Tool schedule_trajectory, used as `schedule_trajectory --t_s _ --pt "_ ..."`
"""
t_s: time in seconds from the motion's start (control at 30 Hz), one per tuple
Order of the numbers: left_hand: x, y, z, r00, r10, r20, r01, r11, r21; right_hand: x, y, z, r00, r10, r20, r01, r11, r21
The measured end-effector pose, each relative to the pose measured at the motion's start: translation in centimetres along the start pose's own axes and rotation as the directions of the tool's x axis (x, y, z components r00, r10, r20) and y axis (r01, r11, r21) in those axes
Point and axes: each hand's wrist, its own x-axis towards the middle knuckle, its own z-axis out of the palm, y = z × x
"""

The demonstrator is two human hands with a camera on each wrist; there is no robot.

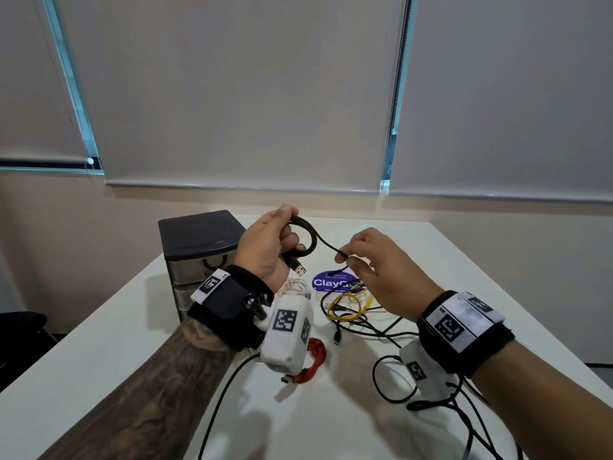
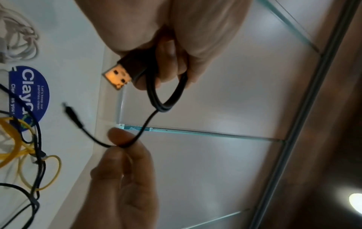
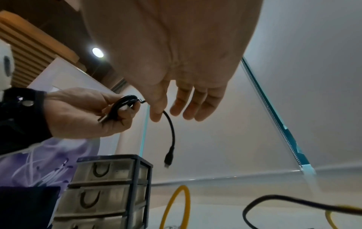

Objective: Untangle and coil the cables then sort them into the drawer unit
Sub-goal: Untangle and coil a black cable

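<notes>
1. The white table [image 1: 139,327] carries the drawer unit [image 1: 199,247], drawers shut, with the yellow cable [image 1: 345,307] and other black leads lying loose beside it.
2. Coiling is in hand: the black USB cable [image 1: 310,239] hangs above the table, nearly wound.
3. The left hand [image 1: 265,247], raised, curls its fingers round the coil, USB plug [image 2: 117,78] poking out.
4. The right hand [image 1: 374,260] pinches the free tail between thumb and forefinger, other fingers [image 3: 195,106] spread.
5. Next, I reckon: wrap that last short tail in, then open a drawer.

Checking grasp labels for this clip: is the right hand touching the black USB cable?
Touching. The left wrist view shows the right hand pinching the black USB cable between thumb and fingertip, just short of its small plug; the left hand holds the coiled part.
</notes>
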Motion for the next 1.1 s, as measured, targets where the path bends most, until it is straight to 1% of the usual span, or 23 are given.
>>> schedule_trajectory --t_s 0.03,0.07,0.1,0.13,0.17,0.2,0.27,0.4,0.53,0.57,0.63,0.7,0.73,0.77,0.83,0.87,0.97,1.07,1.1 --pt "-0.1 -0.2 0.0 1.000 0.009 0.022 -0.009 1.000 0.010 0.2 0.0 0.0 0.998 0.044 -0.039 -0.042 0.997 0.068" --pt "-0.2 -0.3 0.0 0.999 0.010 0.041 -0.011 1.000 0.016 0.3 0.0 -0.1 0.992 0.106 -0.073 -0.089 0.976 0.197" --pt "-0.2 -0.4 0.0 0.998 0.006 0.056 -0.007 1.000 0.018 0.4 0.0 -0.2 0.981 0.170 -0.091 -0.128 0.925 0.357" --pt "-0.2 -0.5 0.1 0.998 -0.004 0.066 0.003 1.000 0.021 0.5 -0.2 -0.2 0.969 0.230 -0.093 -0.154 0.851 0.502" --pt "-0.3 -0.6 0.1 0.997 -0.015 0.073 0.013 1.000 0.022 0.6 -0.4 -0.3 0.957 0.276 -0.089 -0.165 0.772 0.614" --pt "-0.5 -0.7 0.2 0.997 -0.023 0.077 0.021 1.000 0.023 0.6 -0.6 -0.4 0.948 0.306 -0.086 -0.167 0.708 0.686" --pt "-0.7 -1.0 0.3 0.996 -0.040 0.084 0.039 0.999 0.017 0.6 -0.9 -0.6 0.937 0.337 -0.091 -0.154 0.633 0.759" --pt "-1.3 -1.2 0.4 0.984 -0.104 0.143 0.109 0.994 -0.021 1.0 -1.0 -0.6 0.918 0.382 -0.111 -0.123 0.538 0.834" --pt "-2.0 -1.7 0.7 0.976 -0.142 0.167 0.154 0.986 -0.059 1.1 -1.2 -0.3 0.921 0.388 -0.039 -0.133 0.406 0.904" --pt "-2.1 -2.0 0.8 0.977 -0.142 0.160 0.153 0.987 -0.056 1.0 -1.3 -0.2 0.921 0.388 -0.016 -0.143 0.378 0.915" --pt "-2.1 -2.5 0.9 0.985 -0.116 0.131 0.121 0.992 -0.035 0.9 -1.7 0.4 0.911 0.413 0.011 -0.171 0.351 0.921" --pt "-2.0 -3.1 1.1 0.994 -0.065 0.088 0.068 0.997 -0.023 0.6 -2.5 1.2 0.896 0.443 0.024 -0.204 0.362 0.910" --pt "-1.9 -3.4 1.2 0.997 -0.047 0.066 0.049 0.999 -0.020 0.5 -2.9 1.9 0.898 0.439 0.021 -0.214 0.395 0.893" --pt "-1.9 -3.7 1.3 0.998 -0.040 0.045 0.041 0.999 -0.010 0.3 -3.1 2.4 0.909 0.417 0.012 -0.220 0.456 0.862" --pt "-2.0 -4.1 1.2 0.999 -0.044 0.016 0.044 0.999 0.002 0.0 -3.1 3.4 0.945 0.327 0.004 -0.207 0.590 0.780" --pt "-2.0 -4.2 1.2 0.999 -0.052 0.002 0.052 0.999 -0.010 -0.1 -3.0 3.6 0.960 0.279 0.013 -0.196 0.639 0.743" --pt "-2.1 -4.5 0.8 0.995 -0.095 -0.031 0.093 0.993 -0.070 -0.1 -2.4 3.4 0.980 0.188 0.068 -0.187 0.738 0.648" --pt "-2.3 -4.8 0.7 0.993 -0.103 -0.054 0.101 0.994 -0.038 -0.2 -2.8 2.8 0.984 0.131 0.119 -0.173 0.855 0.490" --pt "-2.3 -5.0 0.7 0.993 -0.101 -0.055 0.099 0.995 -0.031 -0.3 -2.9 2.7 0.985 0.119 0.126 -0.165 0.875 0.456"
